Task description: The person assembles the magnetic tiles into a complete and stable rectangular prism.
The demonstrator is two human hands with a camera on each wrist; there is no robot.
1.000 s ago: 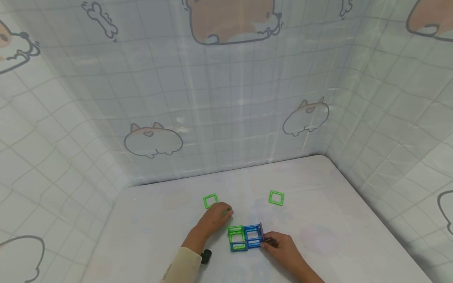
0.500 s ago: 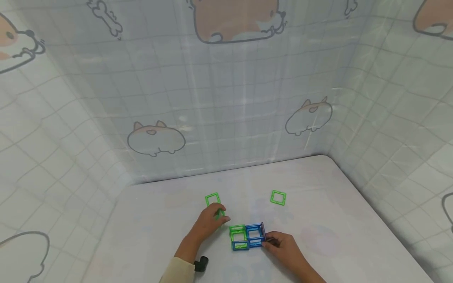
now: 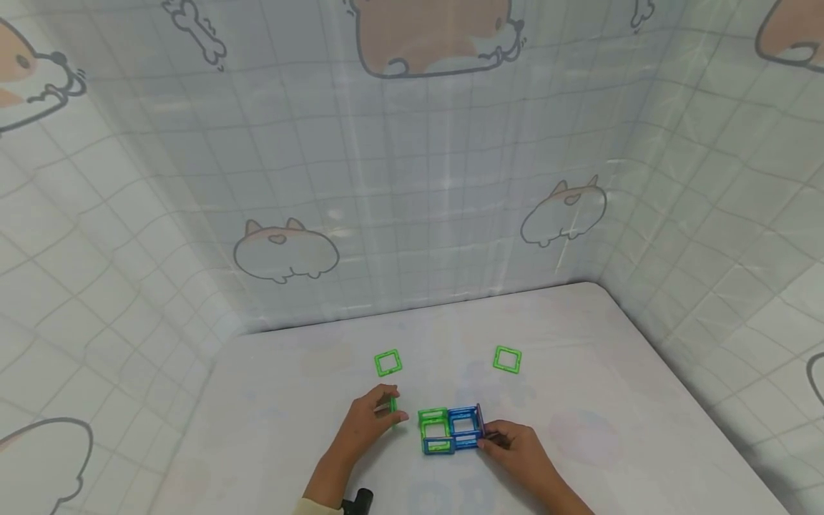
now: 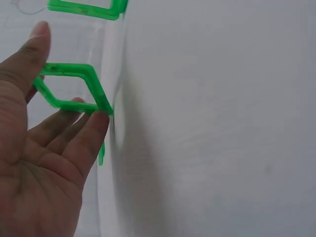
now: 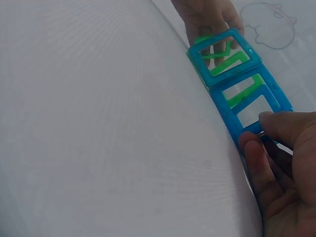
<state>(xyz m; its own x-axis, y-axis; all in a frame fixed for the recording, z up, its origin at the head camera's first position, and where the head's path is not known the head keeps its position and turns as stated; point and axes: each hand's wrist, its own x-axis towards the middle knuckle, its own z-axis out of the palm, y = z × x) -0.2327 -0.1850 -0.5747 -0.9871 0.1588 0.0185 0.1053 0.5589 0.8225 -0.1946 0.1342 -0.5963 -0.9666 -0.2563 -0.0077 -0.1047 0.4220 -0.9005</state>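
My left hand [image 3: 367, 422] holds a green square magnetic tile [image 3: 393, 405] upright between thumb and fingers. In the left wrist view this tile [image 4: 96, 89] appears as an open frame against the fingertips. Just to its right stands a low block of joined magnetic tiles. Its left part is green [image 3: 434, 413] with a blue tile [image 3: 439, 450] in front; its right part is blue [image 3: 466, 442]. A dark purplish tile [image 3: 480, 418] rises on the right side. My right hand [image 3: 518, 450] pinches that right end, thumb in front; the right wrist view shows the blue tiles [image 5: 276, 89] beside the thumb.
Two loose green square tiles lie flat farther back, a left one [image 3: 388, 373] and a right one [image 3: 507, 370]. A pale cloth covers the table [image 3: 290, 400]. Patterned curtains [image 3: 412, 179] enclose it at the back and sides.
My left hand has lifted the green tile and drawn it back toward me, uncovering the loose tile behind. My right hand keeps its hold on the block.
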